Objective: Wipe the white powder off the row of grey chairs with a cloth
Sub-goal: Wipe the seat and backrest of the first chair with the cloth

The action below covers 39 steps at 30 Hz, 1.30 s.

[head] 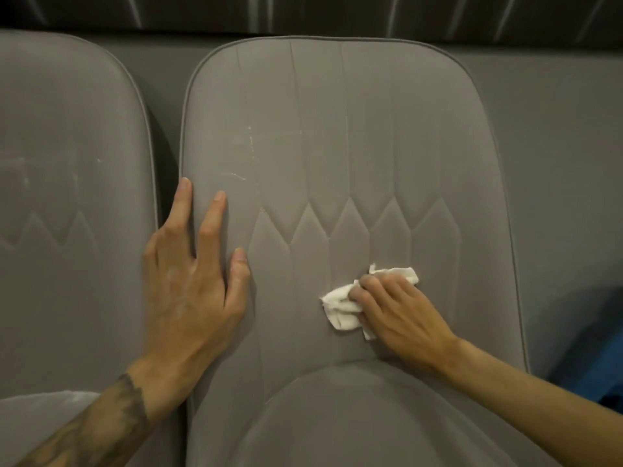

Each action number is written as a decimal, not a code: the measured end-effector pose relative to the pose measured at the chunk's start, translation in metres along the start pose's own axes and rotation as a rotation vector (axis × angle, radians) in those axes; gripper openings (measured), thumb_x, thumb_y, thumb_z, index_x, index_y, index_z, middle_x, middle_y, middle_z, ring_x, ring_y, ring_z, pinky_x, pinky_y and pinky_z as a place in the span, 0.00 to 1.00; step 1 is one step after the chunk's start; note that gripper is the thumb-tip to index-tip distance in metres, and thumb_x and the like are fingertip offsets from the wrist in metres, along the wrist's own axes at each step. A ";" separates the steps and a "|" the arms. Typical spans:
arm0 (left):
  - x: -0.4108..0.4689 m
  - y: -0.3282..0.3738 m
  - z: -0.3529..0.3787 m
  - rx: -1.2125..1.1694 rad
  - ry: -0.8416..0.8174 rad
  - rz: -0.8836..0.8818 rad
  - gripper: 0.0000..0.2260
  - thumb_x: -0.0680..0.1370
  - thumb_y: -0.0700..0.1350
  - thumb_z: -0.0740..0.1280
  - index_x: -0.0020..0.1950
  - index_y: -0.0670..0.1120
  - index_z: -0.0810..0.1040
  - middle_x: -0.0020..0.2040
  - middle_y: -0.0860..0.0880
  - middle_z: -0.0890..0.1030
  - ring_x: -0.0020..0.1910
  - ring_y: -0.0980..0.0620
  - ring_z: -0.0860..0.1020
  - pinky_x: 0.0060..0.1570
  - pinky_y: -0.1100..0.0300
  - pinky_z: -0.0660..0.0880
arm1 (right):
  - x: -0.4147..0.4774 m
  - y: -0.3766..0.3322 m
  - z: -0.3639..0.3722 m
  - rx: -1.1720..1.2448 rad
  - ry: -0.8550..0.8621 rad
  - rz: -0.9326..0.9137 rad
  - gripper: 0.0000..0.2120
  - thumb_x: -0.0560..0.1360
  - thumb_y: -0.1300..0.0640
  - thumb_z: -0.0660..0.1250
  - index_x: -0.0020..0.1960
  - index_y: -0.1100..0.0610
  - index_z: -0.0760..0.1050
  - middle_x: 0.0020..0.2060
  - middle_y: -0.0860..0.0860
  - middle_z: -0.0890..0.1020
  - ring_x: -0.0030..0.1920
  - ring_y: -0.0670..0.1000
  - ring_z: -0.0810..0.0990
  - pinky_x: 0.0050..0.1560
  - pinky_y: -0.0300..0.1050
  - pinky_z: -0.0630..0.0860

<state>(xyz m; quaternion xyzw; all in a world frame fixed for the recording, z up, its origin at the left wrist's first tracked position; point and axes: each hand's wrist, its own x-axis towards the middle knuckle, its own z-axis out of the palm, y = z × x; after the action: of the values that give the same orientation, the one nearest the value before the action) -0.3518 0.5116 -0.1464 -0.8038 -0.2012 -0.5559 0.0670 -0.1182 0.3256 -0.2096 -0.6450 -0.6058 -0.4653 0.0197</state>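
A grey stitched chair back (354, 129) fills the middle of the view, with its seat cushion (354, 419) below. Faint white powder streaks (251, 146) mark its upper left part. My right hand (401, 315) grips a crumpled white cloth (340, 306) and presses it on the lower middle of the chair back. My left hand (192, 281) lies flat with straight fingers on the chair back's left edge, one finger over the piping.
A second grey chair (67, 197) stands close on the left, with faint whitish smears on its back. A dark striped wall (303, 11) runs behind the row. Something blue (600, 348) shows at the lower right.
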 end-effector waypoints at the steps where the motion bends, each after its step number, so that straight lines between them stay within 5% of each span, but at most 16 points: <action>1: 0.000 0.000 0.000 -0.002 -0.003 -0.001 0.29 0.81 0.50 0.60 0.82 0.45 0.63 0.83 0.39 0.56 0.76 0.35 0.65 0.70 0.40 0.65 | 0.002 0.004 -0.002 0.003 -0.001 -0.035 0.15 0.77 0.57 0.67 0.62 0.60 0.72 0.53 0.57 0.76 0.49 0.60 0.76 0.52 0.53 0.70; 4: 0.000 0.001 -0.001 -0.009 -0.014 -0.008 0.29 0.81 0.51 0.60 0.82 0.45 0.63 0.83 0.39 0.56 0.77 0.36 0.64 0.71 0.40 0.64 | 0.044 0.034 -0.017 0.019 0.140 0.065 0.15 0.77 0.58 0.65 0.62 0.62 0.75 0.53 0.59 0.77 0.49 0.61 0.75 0.53 0.55 0.67; 11: -0.001 0.001 -0.002 0.000 -0.026 -0.013 0.30 0.81 0.50 0.61 0.82 0.45 0.62 0.84 0.40 0.55 0.77 0.36 0.64 0.71 0.41 0.64 | 0.179 0.070 -0.048 0.135 0.497 0.670 0.14 0.82 0.51 0.58 0.58 0.61 0.73 0.54 0.60 0.75 0.51 0.60 0.73 0.51 0.53 0.68; 17: -0.001 0.001 -0.002 -0.006 -0.034 -0.013 0.30 0.81 0.51 0.61 0.82 0.46 0.62 0.84 0.40 0.55 0.77 0.38 0.64 0.71 0.42 0.64 | 0.147 0.036 -0.033 0.109 0.356 0.259 0.12 0.82 0.53 0.62 0.59 0.61 0.73 0.53 0.60 0.76 0.50 0.61 0.73 0.52 0.54 0.68; 23: -0.001 0.001 -0.003 -0.006 -0.031 -0.016 0.30 0.81 0.51 0.60 0.82 0.46 0.62 0.84 0.40 0.55 0.77 0.38 0.64 0.72 0.43 0.64 | 0.251 0.092 -0.073 0.100 0.553 0.668 0.17 0.82 0.48 0.54 0.59 0.59 0.73 0.56 0.57 0.75 0.53 0.57 0.73 0.53 0.48 0.67; 26: 0.000 0.001 -0.002 -0.002 -0.029 -0.009 0.30 0.81 0.50 0.61 0.82 0.46 0.62 0.84 0.40 0.55 0.77 0.38 0.64 0.72 0.42 0.64 | 0.214 0.037 -0.050 0.170 0.489 0.403 0.16 0.82 0.52 0.58 0.61 0.62 0.74 0.54 0.61 0.77 0.53 0.62 0.74 0.54 0.58 0.70; 30: 0.001 0.001 -0.003 0.002 -0.040 -0.010 0.29 0.81 0.51 0.60 0.82 0.46 0.63 0.84 0.40 0.55 0.78 0.38 0.64 0.72 0.43 0.64 | 0.164 0.008 -0.036 0.183 0.333 0.118 0.14 0.83 0.51 0.58 0.60 0.60 0.74 0.54 0.59 0.77 0.52 0.62 0.74 0.53 0.56 0.70; 36: 0.000 0.000 -0.003 0.003 -0.046 -0.015 0.29 0.81 0.51 0.60 0.82 0.46 0.62 0.84 0.40 0.55 0.77 0.38 0.64 0.71 0.42 0.65 | 0.268 0.069 -0.073 0.150 0.555 0.583 0.16 0.81 0.48 0.56 0.58 0.58 0.74 0.55 0.57 0.76 0.52 0.57 0.73 0.51 0.49 0.68; 39: 0.000 0.000 -0.002 0.003 -0.034 -0.013 0.29 0.81 0.51 0.60 0.82 0.46 0.63 0.84 0.40 0.55 0.77 0.38 0.65 0.71 0.42 0.65 | 0.233 0.025 -0.054 0.218 0.545 0.457 0.15 0.82 0.51 0.59 0.59 0.61 0.75 0.53 0.60 0.77 0.51 0.60 0.74 0.53 0.52 0.67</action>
<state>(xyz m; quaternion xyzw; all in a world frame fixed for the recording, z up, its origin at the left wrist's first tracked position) -0.3539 0.5104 -0.1455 -0.8117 -0.2083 -0.5422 0.0610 -0.1683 0.4647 -0.0201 -0.6102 -0.4646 -0.5362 0.3526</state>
